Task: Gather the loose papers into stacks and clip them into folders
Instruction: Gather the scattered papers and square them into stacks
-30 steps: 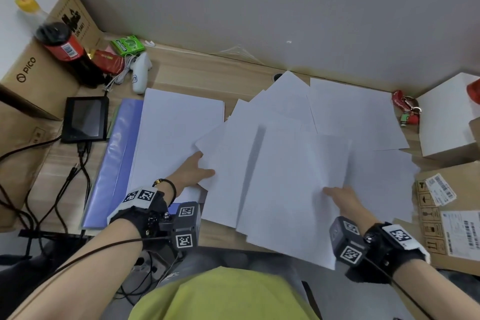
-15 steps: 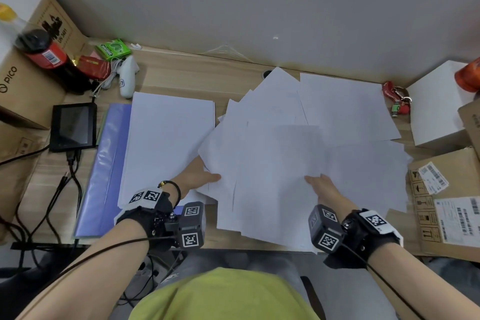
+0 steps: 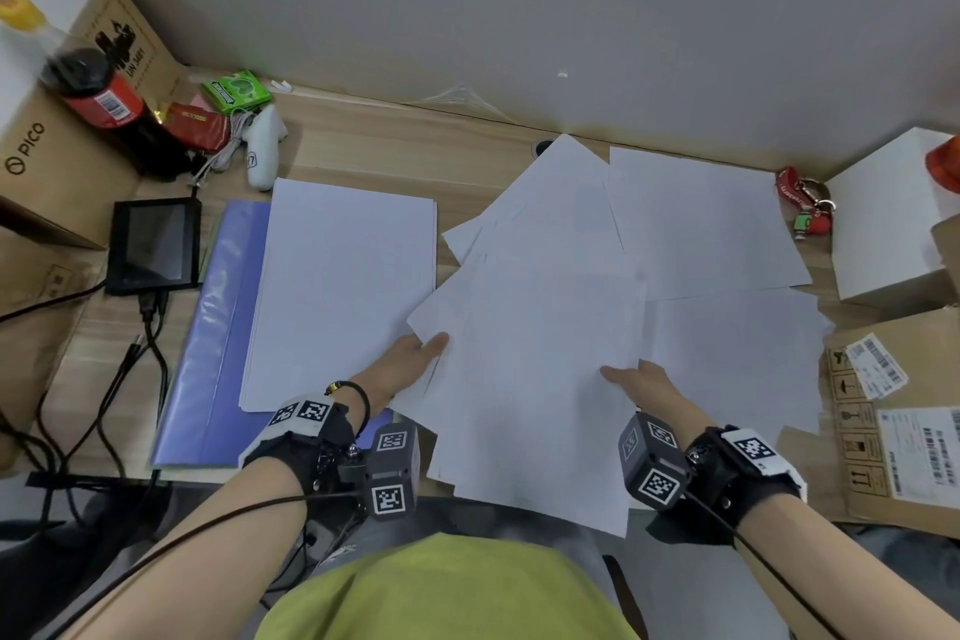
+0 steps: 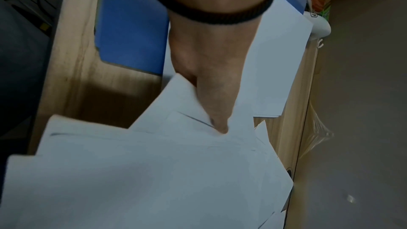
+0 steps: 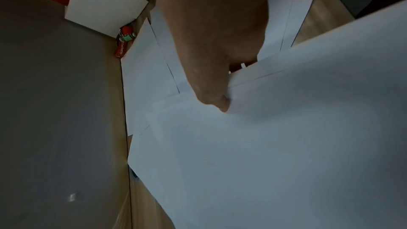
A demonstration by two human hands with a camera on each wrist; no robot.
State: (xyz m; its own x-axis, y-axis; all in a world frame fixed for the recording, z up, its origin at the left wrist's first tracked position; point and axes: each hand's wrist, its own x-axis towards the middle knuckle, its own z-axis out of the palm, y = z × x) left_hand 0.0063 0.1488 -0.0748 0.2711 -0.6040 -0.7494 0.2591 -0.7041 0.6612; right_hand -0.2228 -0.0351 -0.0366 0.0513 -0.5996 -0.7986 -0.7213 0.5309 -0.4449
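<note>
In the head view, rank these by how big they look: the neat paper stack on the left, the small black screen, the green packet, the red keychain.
1. Neat paper stack
2. Black screen
3. Green packet and red keychain look about alike; too close to rank.

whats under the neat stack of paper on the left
The neat stack lies on a blue folder, which shows along the stack's left side and near edge. How far the folder reaches beneath it, and anything else under there, is covered by the paper.

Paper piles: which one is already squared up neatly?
The neat stack lying on the blue folder, left of the left hand. The loose sheets beside it are fanned and overlapping.
</note>
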